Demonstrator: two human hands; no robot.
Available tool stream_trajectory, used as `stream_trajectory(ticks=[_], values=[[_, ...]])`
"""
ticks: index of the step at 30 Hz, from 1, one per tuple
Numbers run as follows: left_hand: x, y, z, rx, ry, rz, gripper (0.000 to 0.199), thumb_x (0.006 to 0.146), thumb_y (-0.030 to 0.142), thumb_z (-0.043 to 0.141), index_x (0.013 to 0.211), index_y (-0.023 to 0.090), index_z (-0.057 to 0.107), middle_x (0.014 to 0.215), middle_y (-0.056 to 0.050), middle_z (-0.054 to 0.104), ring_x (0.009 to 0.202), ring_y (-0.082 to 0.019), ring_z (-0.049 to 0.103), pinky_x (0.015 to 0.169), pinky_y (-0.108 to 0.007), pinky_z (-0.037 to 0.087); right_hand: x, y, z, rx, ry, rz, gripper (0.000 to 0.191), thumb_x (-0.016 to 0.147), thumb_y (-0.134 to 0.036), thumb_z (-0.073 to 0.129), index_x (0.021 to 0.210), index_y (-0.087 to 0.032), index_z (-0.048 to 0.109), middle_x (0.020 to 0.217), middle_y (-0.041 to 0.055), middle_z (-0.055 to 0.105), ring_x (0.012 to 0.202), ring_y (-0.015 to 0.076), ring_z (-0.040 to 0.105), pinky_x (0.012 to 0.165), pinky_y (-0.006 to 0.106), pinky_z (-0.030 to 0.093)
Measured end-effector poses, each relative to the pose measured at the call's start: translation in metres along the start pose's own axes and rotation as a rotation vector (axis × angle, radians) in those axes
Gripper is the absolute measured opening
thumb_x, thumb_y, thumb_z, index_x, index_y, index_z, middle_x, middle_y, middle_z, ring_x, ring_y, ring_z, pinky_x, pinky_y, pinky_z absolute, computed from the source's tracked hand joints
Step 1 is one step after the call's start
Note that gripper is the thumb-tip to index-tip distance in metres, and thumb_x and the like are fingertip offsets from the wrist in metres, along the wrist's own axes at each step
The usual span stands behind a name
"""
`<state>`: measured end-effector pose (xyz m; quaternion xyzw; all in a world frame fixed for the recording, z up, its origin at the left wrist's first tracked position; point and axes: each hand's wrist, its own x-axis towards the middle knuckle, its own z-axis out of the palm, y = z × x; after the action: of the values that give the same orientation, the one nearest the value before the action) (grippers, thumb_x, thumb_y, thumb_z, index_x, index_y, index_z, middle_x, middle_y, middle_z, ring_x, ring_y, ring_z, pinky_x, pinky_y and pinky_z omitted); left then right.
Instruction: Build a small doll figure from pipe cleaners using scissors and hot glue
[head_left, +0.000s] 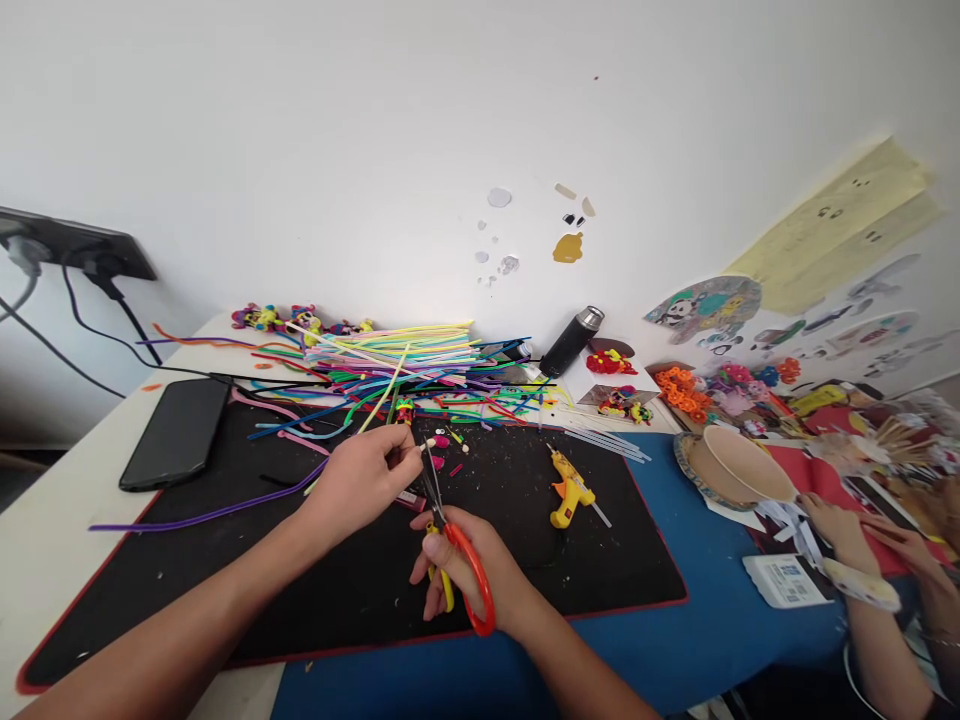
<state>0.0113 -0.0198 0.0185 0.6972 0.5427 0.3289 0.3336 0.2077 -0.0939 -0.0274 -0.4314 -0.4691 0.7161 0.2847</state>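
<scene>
Over the black mat (330,610), in front of me, the red-handled scissors (478,580) slant with their long axis running from the looped handles, low and to the right, up to slim metal blades that point away from the person's body, toward the left hand (371,470) and the wall. The right hand (480,555) has its grip closed around them, and a yellow-handled tool (442,585) sits among its fingers. The left hand's fingertips are pinched together on a small pale piece (426,446), right by the blade tips.

Beyond, a heap of fuzzy, bendable stems (397,355) lies mostly lengthwise along the wall, and 1 purple stem (217,515) stretches out to the left. A smooth, dark phone (176,435) rests at the mat's left edge on the pale counter (45,545). To the right, a yellow plastic glue gun (571,490) lies on the mat; past it stand a matte black cylindrical bottle (568,345) and a round, beige bowl (739,465), near another person's 2 hands (836,525).
</scene>
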Motion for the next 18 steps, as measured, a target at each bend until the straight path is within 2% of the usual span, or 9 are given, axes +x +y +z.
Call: stream_trajectory(ticks=[6, 18], values=[[-0.0027, 0.0044, 0.0016, 0.055, -0.074, -0.019, 0.024, 0.083, 0.037, 0.051, 0.063, 0.025, 0.046, 0.060, 0.003, 0.055, 0.057, -0.017, 0.049, 0.057, -0.029, 0.032, 0.0043, 0.0004, 0.0028, -0.022, 0.041, -0.006, 0.071, 0.087, -0.079, 0.067, 0.123, -0.018, 0.058, 0.074, -0.0016, 0.068, 0.043, 0.0138, 0.065, 0.044, 0.022, 0.045], [-0.0055, 0.0093, 0.0047, 0.129, -0.124, -0.033, 0.022, 0.081, 0.035, 0.048, 0.063, 0.025, 0.048, 0.061, 0.003, 0.057, 0.058, -0.017, 0.050, 0.059, -0.030, 0.032, 0.0059, 0.0022, 0.0016, -0.006, 0.084, -0.031, 0.067, 0.089, -0.076, 0.068, 0.119, -0.018, 0.059, 0.070, -0.0034, 0.066, 0.044, 0.0137, 0.065, 0.042, 0.021, 0.045]])
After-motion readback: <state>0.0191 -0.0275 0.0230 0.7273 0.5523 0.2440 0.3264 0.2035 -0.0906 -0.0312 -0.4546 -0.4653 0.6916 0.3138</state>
